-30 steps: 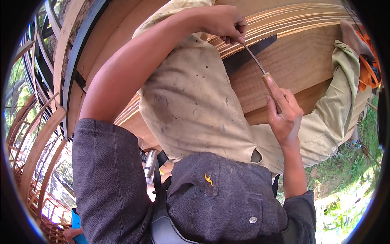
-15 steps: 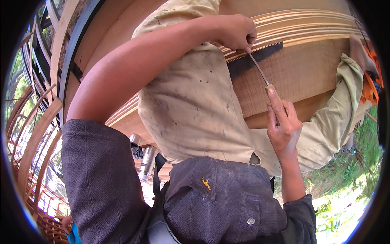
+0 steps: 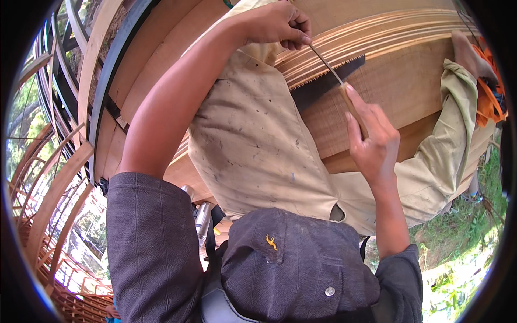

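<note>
A thin metal file (image 3: 326,64) with a wooden handle slants across the toothed edge of a dark saw blade (image 3: 321,88). My right hand (image 3: 375,139) is closed round the handle, its index finger stretched along the wood. At the far end my left hand (image 3: 284,24) pinches the file's tip between thumb and fingers. The saw blade lies on the wooden boards with its teeth facing away from me. Its left end is hidden by my leg in beige trousers (image 3: 253,129).
Layered planks with pale edges (image 3: 388,32) run beyond the saw. Curved wooden ribs (image 3: 62,188) rise on the left. A metal flask (image 3: 203,220) stands near my left elbow. An orange cloth (image 3: 484,102) lies by my foot at the right, with grass (image 3: 458,237) below.
Both hands have moved away from me and to the left, carrying the file further across the saw's teeth. The saw has stayed on the boards; the view has shifted slightly.
</note>
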A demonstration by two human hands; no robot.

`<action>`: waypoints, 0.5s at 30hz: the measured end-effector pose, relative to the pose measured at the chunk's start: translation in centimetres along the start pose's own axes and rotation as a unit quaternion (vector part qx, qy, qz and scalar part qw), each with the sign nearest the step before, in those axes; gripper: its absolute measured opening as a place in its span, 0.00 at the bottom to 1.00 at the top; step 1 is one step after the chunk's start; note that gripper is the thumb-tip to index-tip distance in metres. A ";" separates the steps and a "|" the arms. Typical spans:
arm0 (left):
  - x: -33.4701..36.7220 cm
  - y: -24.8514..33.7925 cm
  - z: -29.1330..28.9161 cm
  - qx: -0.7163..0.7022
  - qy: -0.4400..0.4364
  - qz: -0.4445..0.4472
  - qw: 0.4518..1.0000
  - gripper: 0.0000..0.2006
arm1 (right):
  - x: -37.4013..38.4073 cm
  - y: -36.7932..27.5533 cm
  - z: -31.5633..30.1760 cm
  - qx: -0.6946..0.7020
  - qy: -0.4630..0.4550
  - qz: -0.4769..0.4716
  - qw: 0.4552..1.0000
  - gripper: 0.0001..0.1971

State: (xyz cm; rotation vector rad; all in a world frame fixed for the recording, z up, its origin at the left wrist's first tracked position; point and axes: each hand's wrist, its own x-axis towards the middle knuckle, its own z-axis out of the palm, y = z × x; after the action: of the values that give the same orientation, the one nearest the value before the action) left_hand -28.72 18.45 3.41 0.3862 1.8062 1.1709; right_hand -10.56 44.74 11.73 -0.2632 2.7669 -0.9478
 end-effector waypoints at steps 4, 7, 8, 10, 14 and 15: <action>-2.3 2.7 1.8 0.033 -0.069 -0.024 0.997 0.08 | -4.0 -1.4 -0.2 0.039 -0.009 0.029 0.999 0.28; -1.6 2.8 2.9 0.036 -0.087 -0.035 0.995 0.08 | -5.4 -1.6 0.2 0.058 -0.026 0.080 0.995 0.29; -1.3 2.9 3.1 0.036 -0.090 -0.038 0.995 0.08 | -5.6 -1.6 0.3 0.067 -0.032 0.098 0.992 0.29; -0.9 2.8 3.2 0.039 -0.099 -0.038 0.994 0.08 | -5.9 -1.7 0.4 0.079 -0.031 0.105 0.991 0.29; -0.1 2.3 3.6 0.045 -0.116 -0.036 0.992 0.06 | -6.2 -2.0 0.4 0.105 -0.034 0.130 0.985 0.28; 0.0 2.5 3.7 0.047 -0.116 -0.039 0.991 0.06 | -6.3 -2.2 0.3 0.112 -0.042 0.142 0.983 0.27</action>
State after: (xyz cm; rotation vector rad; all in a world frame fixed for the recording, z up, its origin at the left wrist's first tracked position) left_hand -26.16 21.74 5.09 0.4819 1.6610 0.9491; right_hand -4.23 44.37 13.72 0.1221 2.5028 -1.1256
